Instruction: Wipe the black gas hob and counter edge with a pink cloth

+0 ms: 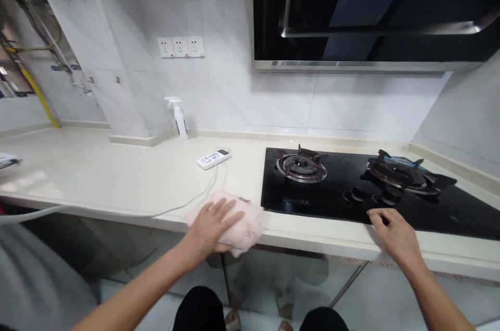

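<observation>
My left hand point(213, 224) lies over a pale pink cloth point(246, 224) at the front edge of the countertop point(117, 169), pressing it down and holding it. Part of the cloth hangs over the edge. To the right, my right hand point(394, 234) rests loosely curled at the front rim of the black gas cooktop point(336, 200), just below its knobs point(357, 194); I see nothing in its fingers. Behind the cloth is a white power strip or adapter-like device point(213, 159) with a white cable point(172, 210) running left along the counter edge.
A white spray bottle point(179, 120) stands against the back wall. Two burners, a left one point(300, 164) and a right one point(404, 172), carry dark pan supports. The range hood point(367, 13) overhangs the cooktop. Beneath the counter are glossy cabinet doors point(297, 273).
</observation>
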The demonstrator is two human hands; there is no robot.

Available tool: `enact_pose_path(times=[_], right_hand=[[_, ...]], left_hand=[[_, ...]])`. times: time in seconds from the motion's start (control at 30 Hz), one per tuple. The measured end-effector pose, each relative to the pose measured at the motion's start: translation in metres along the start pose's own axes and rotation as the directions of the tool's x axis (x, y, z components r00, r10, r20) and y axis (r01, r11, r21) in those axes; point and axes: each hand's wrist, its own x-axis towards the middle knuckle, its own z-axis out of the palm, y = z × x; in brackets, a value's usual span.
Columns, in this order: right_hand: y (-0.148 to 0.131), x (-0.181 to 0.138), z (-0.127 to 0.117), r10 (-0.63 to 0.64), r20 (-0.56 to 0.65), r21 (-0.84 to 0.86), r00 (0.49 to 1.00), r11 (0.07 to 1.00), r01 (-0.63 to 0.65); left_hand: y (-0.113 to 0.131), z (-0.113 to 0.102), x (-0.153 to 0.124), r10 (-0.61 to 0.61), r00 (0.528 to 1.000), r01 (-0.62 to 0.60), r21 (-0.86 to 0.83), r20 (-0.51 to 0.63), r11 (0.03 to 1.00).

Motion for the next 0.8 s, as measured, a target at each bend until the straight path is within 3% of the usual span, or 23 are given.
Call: enact_pose_path(times=[0.17, 0.23, 0.33, 0.5, 0.67, 0.8], right_hand=[[-0.002, -0.001, 0.001, 0.014, -0.019, 0.033, 1.000, 0.999, -0.013], [-0.003, -0.002, 0.001, 0.019, -0.015, 0.041, 1.000, 0.999, -0.018], [-0.004, -0.002, 0.004, -0.002, 0.002, 0.022, 1.000, 1.000, 0.002], [-0.011, -0.004, 0.006, -0.005, 0.007, 0.084, 1.000, 0.996, 0.004], [-0.023, -0.008, -0.001, 0.085, -0.105, 0.264, 0.991, 0.963, -0.054], [-0.027, -0.003, -0.007, 0.177, -0.151, 0.397, 0.972, 0.912, -0.105]], left_hand=[[-0.089, -0.014, -0.045, -0.259, 0.966, 0.257, 0.052, 0.027, 0.965], [-0.104, -0.015, -0.055, -0.316, 0.949, 0.314, 0.067, 0.019, 0.947], [-0.103, -0.014, -0.060, -0.288, 0.957, 0.287, 0.082, 0.010, 0.955], [-0.045, -0.012, -0.035, -0.223, 0.975, 0.221, 0.132, -0.003, 0.966], [0.049, 0.003, 0.019, -0.085, 0.996, 0.079, 0.139, 0.037, 0.987], [0.127, 0.017, 0.069, 0.072, 0.995, -0.068, 0.054, -0.067, 0.996]])
